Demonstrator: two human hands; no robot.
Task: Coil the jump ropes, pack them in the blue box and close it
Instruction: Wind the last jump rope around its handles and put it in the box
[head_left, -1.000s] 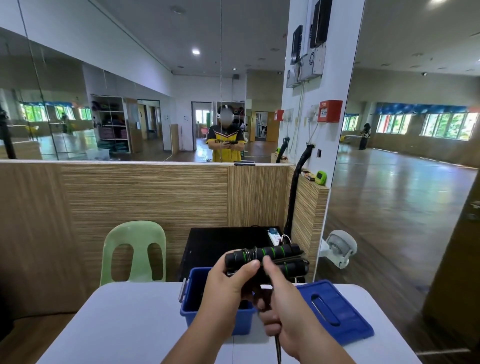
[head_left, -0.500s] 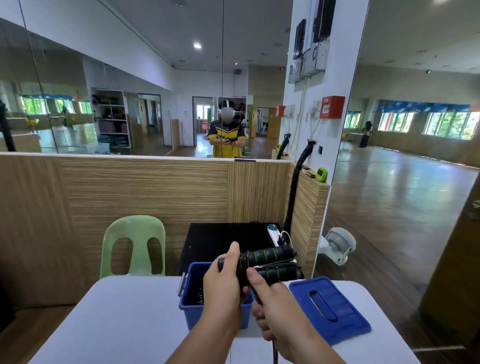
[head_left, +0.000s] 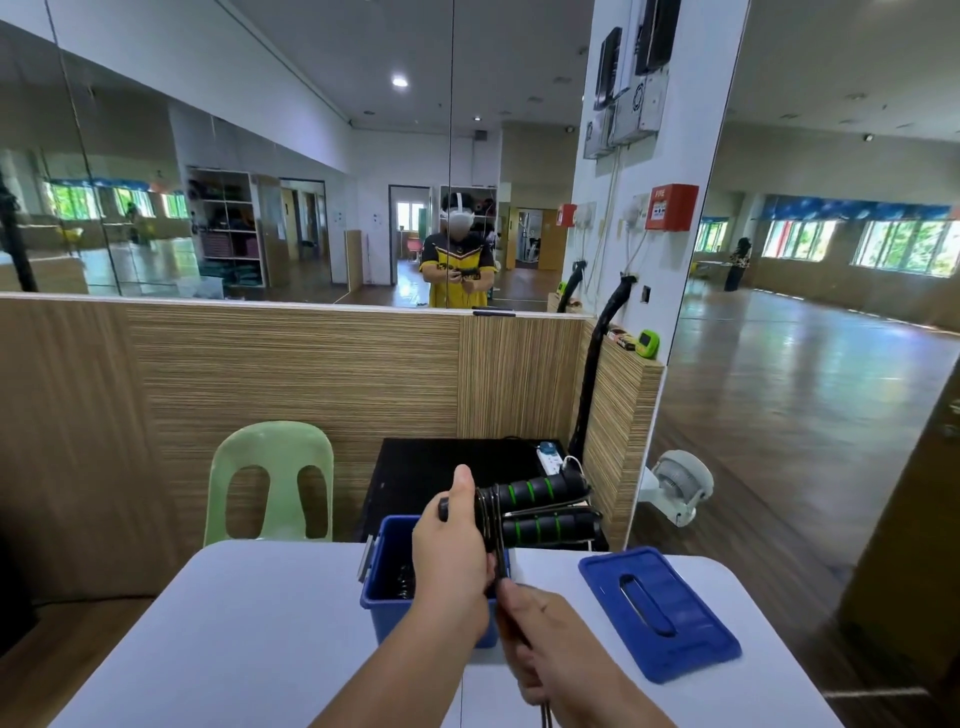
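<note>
head, handles (head_left: 540, 491): two black foam cylinders with green rings, stacked, sticking out right of my left fingers.
cord (head_left: 489, 512): thin, dark, glossy; wrapped round the handles just beside the left fingers.
left hand (head_left: 457, 561): clamped round the handle ends, thumb up.
right hand (head_left: 550, 644): curled round the cord, just below the left hand.
blue box (head_left: 384, 618): smooth plastic, open, behind the left hand.
lid (head_left: 691, 623): flat, slotted, right of the right hand.
hidden: I can't make out the box contents; the cord is cut off at the bottom edge.
</note>
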